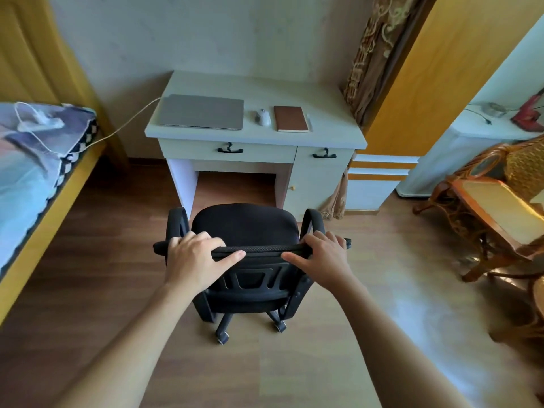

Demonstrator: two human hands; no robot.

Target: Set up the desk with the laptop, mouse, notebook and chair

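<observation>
Fingertips are the part I cannot see: on both hands they curl over the far side of the chair's top rail and vanish behind it, so only knuckles and thumbs show. My left hand (195, 259) grips the rail near its left end, thumb stretched along the near edge; my right hand (319, 257) grips near the right end the same way, thumb pointing inward. The black chair (245, 228) stands on the wooden floor (338, 334) just short of the desk (332, 134), its seat facing the open knee space and its backrest toward me; some of its castors are hidden under the seat. On the desk the closed grey laptop (201, 112) lies at the left, a white cable (123, 128) running from it to the bed (32, 172), whose edge is cut off by the frame. The white mouse (263, 116) sits between the laptop and the brown notebook (290, 118). A small pale object just right of the notebook is too blurred to name.
</observation>
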